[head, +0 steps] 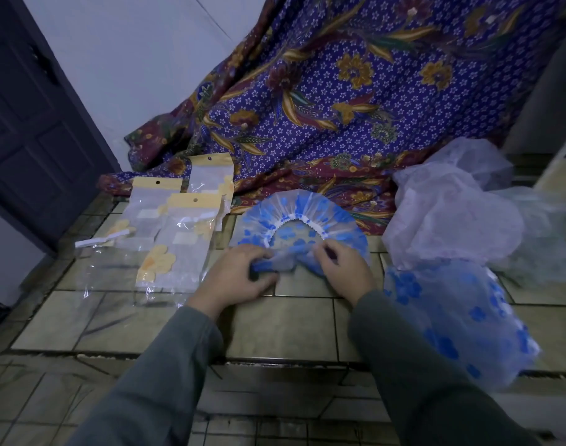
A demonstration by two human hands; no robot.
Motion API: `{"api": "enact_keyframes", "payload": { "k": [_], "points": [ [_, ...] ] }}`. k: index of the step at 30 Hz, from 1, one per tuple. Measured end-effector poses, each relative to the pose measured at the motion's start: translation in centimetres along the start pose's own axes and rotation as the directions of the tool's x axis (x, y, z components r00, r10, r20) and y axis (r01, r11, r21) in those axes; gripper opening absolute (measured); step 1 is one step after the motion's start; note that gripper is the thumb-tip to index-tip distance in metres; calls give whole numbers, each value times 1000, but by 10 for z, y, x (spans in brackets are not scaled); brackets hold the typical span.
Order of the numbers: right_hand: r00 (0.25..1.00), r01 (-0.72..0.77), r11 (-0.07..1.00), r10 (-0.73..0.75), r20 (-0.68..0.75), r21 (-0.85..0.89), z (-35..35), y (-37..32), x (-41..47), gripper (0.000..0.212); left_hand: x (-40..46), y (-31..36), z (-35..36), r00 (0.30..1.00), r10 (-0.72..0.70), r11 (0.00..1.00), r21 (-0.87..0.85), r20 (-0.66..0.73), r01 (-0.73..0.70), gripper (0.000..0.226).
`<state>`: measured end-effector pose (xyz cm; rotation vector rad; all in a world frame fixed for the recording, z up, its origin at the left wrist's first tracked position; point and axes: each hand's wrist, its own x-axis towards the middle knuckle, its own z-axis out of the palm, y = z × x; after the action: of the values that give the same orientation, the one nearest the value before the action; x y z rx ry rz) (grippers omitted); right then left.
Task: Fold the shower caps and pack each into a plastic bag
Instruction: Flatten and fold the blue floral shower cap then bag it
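A clear shower cap with blue flowers and a white elastic rim (302, 217) lies on the tiled floor in the middle of the view. My left hand (233, 281) grips its bunched near edge with curled fingers. My right hand (344, 268) pinches the same edge a little to the right. Several clear plastic bags with yellow header cards (178, 233) lie to the left on the tiles. Another blue-flowered cap (452, 320) sits at my right forearm.
A pile of pale pink and whitish shower caps (452, 214) rests at the right. A purple patterned cloth (339, 107) drapes down behind the work area. A dark door (33, 123) stands at the left. A step edge (275, 362) crosses the tiles under my forearms.
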<state>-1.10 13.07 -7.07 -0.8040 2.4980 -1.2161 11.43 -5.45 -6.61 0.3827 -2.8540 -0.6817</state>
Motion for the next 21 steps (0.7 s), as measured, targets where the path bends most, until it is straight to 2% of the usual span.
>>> {"api": "enact_keyframes", "payload": {
  "k": [2, 5, 9, 11, 13, 15, 17, 19, 21],
  "points": [
    [1000, 11, 1000, -11, 0, -19, -8, -5, -2, 37, 6, 3, -8, 989, -135, 990, -60, -59, 131, 28],
    [999, 7, 990, -12, -36, -140, -22, -7, -6, 46, 18, -3, -20, 953, -290, 934, -244, -93, 261, 22],
    [985, -130, 984, 115, -125, -121, -23, -16, 4, 30, 32, -9, -24, 961, -275, 942, -204, -21, 265, 27],
    [980, -175, 974, 159, -120, -143, -27, -24, 18, 22, 36, -11, -24, 959, -283, 938, -207, 1, 277, 30],
    [970, -240, 945, 225, -93, -222, -36, -32, 36, 19, 39, -12, -24, 946, -323, 939, -112, 35, 325, 38],
    [957, -289, 912, 268, -110, -290, -43, -40, 56, 20, 41, -9, -21, 944, -323, 936, 165, 62, 309, 42],
    [951, -309, 872, 275, -142, -379, -43, -45, 71, 26, 40, -1, -19, 958, -285, 877, 410, 27, 249, 37],
    [951, -308, 824, 276, -137, -477, -35, -45, 79, 34, 42, 8, -13, 971, -234, 857, 463, -48, 229, 29],
    [954, -298, 812, 261, -144, -502, -22, -38, 79, 33, 46, 13, -4, 974, -212, 865, 448, -80, 225, 21]
  ]
}}
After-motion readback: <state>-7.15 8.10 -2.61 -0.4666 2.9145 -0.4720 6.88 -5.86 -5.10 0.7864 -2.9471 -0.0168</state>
